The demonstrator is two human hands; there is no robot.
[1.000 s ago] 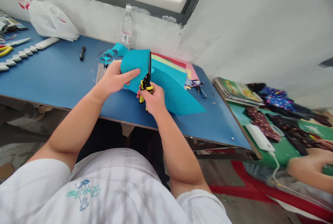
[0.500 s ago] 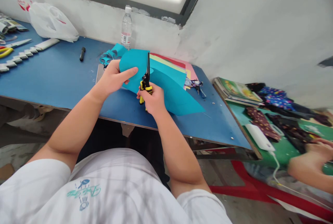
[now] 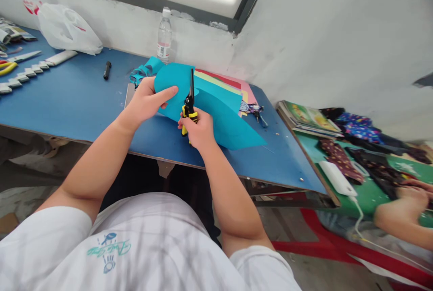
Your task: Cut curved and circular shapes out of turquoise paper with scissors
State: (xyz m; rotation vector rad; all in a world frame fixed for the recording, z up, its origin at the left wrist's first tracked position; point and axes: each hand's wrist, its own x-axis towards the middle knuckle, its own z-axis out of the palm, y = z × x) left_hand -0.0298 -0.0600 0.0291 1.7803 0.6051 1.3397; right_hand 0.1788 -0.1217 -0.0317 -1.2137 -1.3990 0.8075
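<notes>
My left hand point(image 3: 148, 97) pinches the left part of a large turquoise sheet of paper point(image 3: 221, 124), thumb on top. The sheet curls up from the table and is partly cut. In my right hand point(image 3: 199, 127) is a pair of scissors point(image 3: 188, 106) with black blades and yellow-and-black handles; the hand is closed round the handles. Their blades point away from me and lie at the cut in the sheet, looking nearly closed. Behind the left hand lie curled turquoise paper scraps point(image 3: 144, 72). Several coloured sheets point(image 3: 237, 84) lie stacked behind the turquoise one.
On the blue table point(image 3: 74, 106) are a plastic bottle point(image 3: 164, 38), a white plastic bag point(image 3: 67, 29), a black marker-like cylinder point(image 3: 107, 70), a folded paper strip point(image 3: 34, 71) and yellow-handled scissors point(image 3: 8, 66). A green table point(image 3: 375, 191) adjoins at right, with another person's arm point(image 3: 402, 214).
The scissor blades have shifted very slightly left. My left hand and the paper's curled edge have also moved a touch left.
</notes>
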